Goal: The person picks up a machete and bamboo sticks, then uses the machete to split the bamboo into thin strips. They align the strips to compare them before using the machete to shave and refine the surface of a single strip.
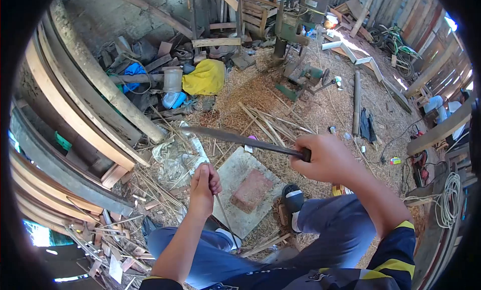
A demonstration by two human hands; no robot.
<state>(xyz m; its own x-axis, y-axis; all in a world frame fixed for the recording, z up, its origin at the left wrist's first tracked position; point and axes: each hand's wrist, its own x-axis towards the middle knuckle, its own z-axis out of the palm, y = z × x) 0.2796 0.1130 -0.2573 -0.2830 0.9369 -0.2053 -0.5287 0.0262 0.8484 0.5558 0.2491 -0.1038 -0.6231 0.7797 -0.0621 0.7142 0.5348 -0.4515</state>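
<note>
My right hand (323, 157) is closed round the dark handle of a machete (235, 138). Its long blade points left, nearly level, and passes above my left hand (203, 189). The fingers of that hand are pinched on a thin stick (223, 210), which slants down toward my left shoe. Below, between my feet, a reddish brick (252, 189) lies on a pale flat slab (235, 172). The blade appears apart from the stick.
Wood shavings and loose strips (265, 122) cover the floor ahead. Curved planks (75, 104) lean at left. A green machine (300, 79), a yellow sack (204, 78) and a motorbike (396, 52) stand farther off. Coiled cord (448, 202) hangs right; another person (438, 107) is partly visible.
</note>
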